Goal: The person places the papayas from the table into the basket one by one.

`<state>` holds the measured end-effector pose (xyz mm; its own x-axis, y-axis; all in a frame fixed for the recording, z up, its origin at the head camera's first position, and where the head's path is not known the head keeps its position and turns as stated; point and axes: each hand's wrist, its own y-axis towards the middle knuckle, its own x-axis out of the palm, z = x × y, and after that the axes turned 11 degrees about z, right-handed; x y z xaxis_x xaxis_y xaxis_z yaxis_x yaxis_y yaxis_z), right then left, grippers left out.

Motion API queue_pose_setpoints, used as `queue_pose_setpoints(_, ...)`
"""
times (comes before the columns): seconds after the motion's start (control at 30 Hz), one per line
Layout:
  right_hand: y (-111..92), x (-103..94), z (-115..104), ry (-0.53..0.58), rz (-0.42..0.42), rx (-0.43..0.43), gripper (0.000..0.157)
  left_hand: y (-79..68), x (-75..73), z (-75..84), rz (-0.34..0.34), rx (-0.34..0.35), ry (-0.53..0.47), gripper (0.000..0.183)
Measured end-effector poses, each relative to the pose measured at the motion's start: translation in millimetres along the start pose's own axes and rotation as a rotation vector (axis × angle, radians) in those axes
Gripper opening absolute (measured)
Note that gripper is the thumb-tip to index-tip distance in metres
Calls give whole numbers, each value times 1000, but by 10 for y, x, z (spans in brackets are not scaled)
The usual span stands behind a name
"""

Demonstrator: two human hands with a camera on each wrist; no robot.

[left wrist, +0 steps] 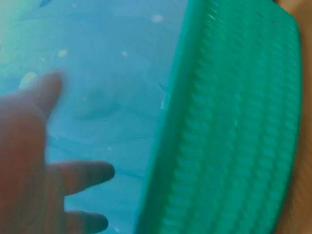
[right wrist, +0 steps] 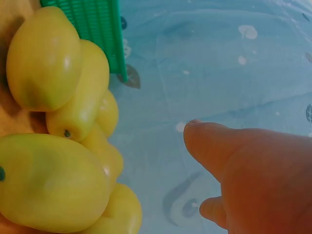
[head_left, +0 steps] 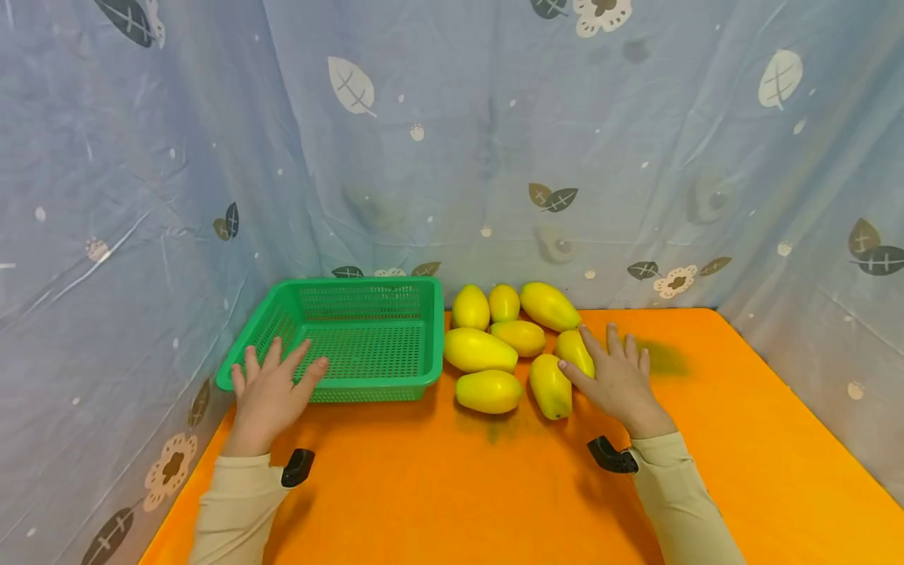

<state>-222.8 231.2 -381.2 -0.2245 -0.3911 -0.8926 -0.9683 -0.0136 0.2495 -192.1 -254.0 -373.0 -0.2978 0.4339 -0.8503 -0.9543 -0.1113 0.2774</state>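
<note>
Sleeves (head_left: 236, 498) of pale cloth end behind the left hand (head_left: 271, 392), fingers spread wide at the near left corner of a green plastic basket (head_left: 353, 383), and the right hand (head_left: 621, 384), fingers likewise splayed, close to eight glossy, oval yellow fruits (head_left: 489, 391). The fruits lie clustered on the orange tabletop (head_left: 438, 486), right of the rectangular basket, whose perforated floor (head_left: 367, 351) shows; behind hangs a creased, leaf-printed blue curtain (head_left: 452, 157).
</note>
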Motion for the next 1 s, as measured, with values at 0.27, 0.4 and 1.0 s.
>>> queue_pose_setpoints(0.27, 4, -4, 45, 1, -21, 11, 87, -39, 168, -321, 183, 51, 56, 76)
queue_pose_setpoints(0.4, 15, -7, 45, 1, -23, 8, 88, -43, 310, -446, 271, 74, 43, 74)
queue_pose_setpoints(1.0, 19, 54, -5, 16, -30, 5, 85, -76, 440, -523, 404, 40, 51, 81)
